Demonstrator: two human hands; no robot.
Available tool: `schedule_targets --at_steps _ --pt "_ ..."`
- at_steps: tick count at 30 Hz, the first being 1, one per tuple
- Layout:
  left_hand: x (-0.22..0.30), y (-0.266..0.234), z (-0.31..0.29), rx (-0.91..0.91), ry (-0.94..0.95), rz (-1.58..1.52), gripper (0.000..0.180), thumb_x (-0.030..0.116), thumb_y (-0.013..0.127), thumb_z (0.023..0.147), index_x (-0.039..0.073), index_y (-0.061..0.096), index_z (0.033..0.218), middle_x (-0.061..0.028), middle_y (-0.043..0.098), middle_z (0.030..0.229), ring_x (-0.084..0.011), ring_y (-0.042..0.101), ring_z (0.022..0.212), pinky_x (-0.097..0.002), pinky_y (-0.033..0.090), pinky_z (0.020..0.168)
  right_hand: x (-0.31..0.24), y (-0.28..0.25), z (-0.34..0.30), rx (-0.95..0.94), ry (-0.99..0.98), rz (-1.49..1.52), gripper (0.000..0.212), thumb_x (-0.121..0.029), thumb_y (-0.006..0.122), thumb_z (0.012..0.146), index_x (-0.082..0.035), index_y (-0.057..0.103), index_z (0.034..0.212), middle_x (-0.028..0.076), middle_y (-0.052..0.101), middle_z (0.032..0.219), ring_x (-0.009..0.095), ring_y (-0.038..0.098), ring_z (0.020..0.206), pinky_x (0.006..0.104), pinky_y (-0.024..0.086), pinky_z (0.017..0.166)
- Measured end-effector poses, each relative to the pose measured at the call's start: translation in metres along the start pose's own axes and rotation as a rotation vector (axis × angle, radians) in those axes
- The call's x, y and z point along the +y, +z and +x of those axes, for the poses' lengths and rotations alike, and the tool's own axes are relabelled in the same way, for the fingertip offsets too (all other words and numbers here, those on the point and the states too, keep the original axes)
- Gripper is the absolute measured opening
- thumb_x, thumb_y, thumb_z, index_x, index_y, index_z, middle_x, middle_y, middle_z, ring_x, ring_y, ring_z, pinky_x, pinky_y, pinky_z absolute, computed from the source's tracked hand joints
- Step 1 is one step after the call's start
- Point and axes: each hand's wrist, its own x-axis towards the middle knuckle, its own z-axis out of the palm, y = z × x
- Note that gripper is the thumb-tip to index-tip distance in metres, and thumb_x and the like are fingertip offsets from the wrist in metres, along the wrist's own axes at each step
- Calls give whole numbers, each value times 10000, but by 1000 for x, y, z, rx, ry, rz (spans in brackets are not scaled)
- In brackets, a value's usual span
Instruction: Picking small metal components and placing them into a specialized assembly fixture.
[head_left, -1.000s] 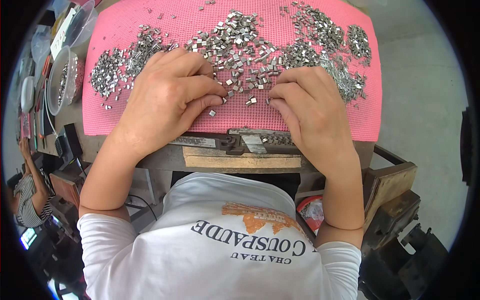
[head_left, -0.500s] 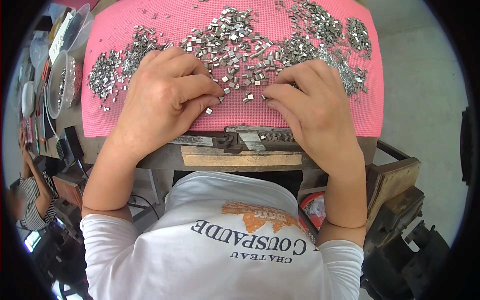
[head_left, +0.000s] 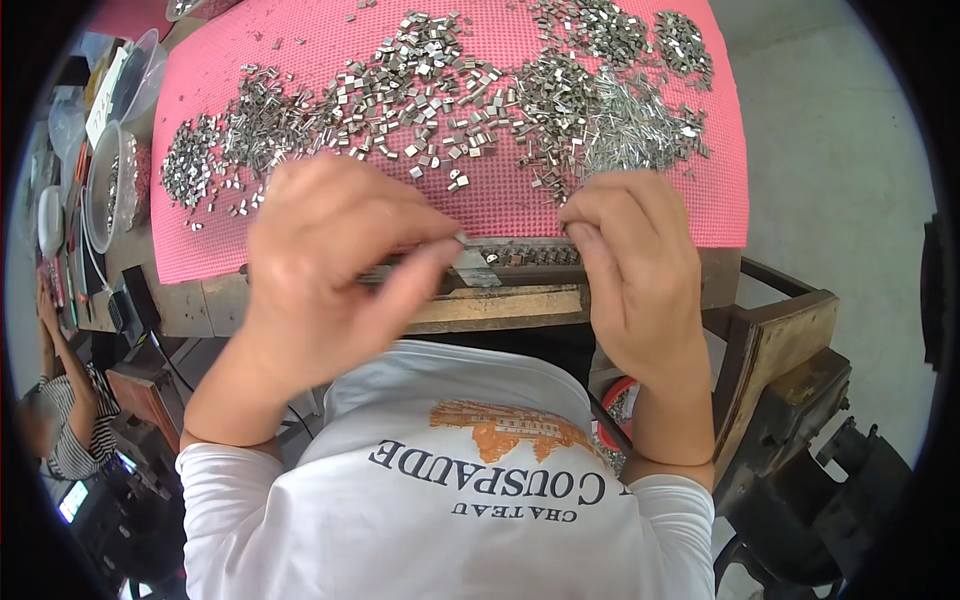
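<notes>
The white shirt carries printed lettering, upside down as seen here: one curved line of large dark capitals, with a shorter line of small dark capitals beneath it in the view. The large line's right end runs into a fold. Far left, a white slip beside a clear tub bears dark characters, tilted and small. Any writing on the lit screen, lower left, is too small to read.
</notes>
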Motion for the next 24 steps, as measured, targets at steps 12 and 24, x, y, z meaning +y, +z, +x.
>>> schedule_targets --at_steps 12,24 --pt "29 58 -8 57 24 29 255 57 852 691 116 783 929 -14 726 917 -213 660 863 -352 424 798 -12 8 -27 107 -35 -168 258 49 710 771 5 704 1025 129 687 1023 319 649 881 415 506 769" --pt "30 53 -12 40 -43 -27 316 127 875 691 141 791 995 23 719 926 -188 639 840 -337 404 776 -9 3 -25 124 -32 -87 214 17 763 787 -20 745 997 121 728 994 300 675 850 399 504 765"
